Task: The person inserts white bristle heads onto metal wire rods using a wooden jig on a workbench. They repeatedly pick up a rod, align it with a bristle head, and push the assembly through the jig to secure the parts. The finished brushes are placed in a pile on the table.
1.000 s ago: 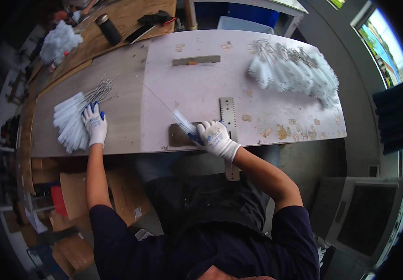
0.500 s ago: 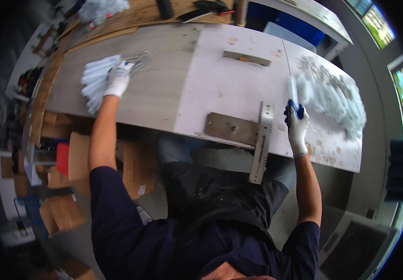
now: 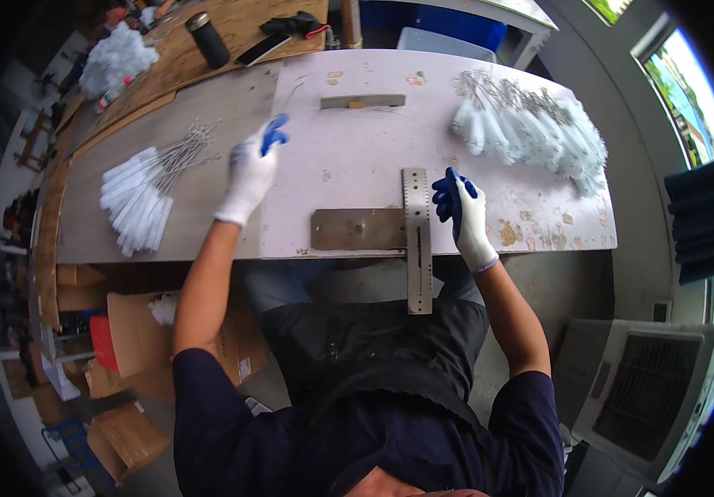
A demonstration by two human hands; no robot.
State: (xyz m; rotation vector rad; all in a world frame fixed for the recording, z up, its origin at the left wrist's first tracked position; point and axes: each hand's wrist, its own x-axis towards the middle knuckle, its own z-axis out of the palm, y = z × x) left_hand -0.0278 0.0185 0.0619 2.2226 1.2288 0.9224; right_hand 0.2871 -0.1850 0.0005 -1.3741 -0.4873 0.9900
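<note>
My left hand [image 3: 251,174], in a white glove with blue fingertips, is raised over the middle-left of the table. Its fingers are closed, and a thin blurred wire [image 3: 295,89] rises from them. To its left lies a fanned bundle of slim white brushes [image 3: 137,199] with thin wire stems. My right hand [image 3: 462,211], gloved alike, hovers just right of an upright slotted metal bar [image 3: 417,240]; its fingers are curled together and hide whatever they may hold. Farther right lies a heap of fluffier white brushes [image 3: 531,137] with looped wire stems.
A flat metal plate [image 3: 357,229] adjoins the slotted bar, which overhangs the table's front edge. A narrow metal strip [image 3: 363,101] lies farther back. On the wooden table at back left stand a black bottle [image 3: 208,41] and a white fluffy heap [image 3: 118,62]. Cardboard boxes [image 3: 129,439] sit below left.
My left hand has left the left bundle and moved right. My right hand has come toward the slotted bar; the long thin piece it held no longer shows there. The view has shifted.
</note>
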